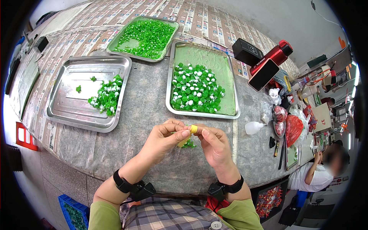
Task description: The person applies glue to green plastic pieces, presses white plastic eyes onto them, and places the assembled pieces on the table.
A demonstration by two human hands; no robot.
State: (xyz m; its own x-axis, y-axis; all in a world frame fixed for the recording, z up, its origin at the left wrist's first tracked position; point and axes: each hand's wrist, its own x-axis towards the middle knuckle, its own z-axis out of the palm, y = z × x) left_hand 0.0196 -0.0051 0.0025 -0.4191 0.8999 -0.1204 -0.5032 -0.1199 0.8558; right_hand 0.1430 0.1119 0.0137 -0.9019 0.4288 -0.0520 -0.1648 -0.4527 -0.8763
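My left hand (163,140) and my right hand (215,145) meet above the table's near middle, thumbs and fingers closed in a pinch. Whatever sits between the fingertips is too small and hidden to make out. A yellow band (194,128) wraps a right-hand finger. Small green pieces (188,144) lie on the table under my hands. Just beyond is a metal tray (237,112) with green and white bead-like pieces (197,88). Another metal tray (69,115), at the left, carries a heap of green pieces with white parts (107,96).
A third tray (111,48) with green pieces stands farther back. At right are a black box (247,51), red bottle (281,51), phone (263,74), white squeeze bottle (253,127) and red bag (294,128). A person in white (310,177) sits at far right.
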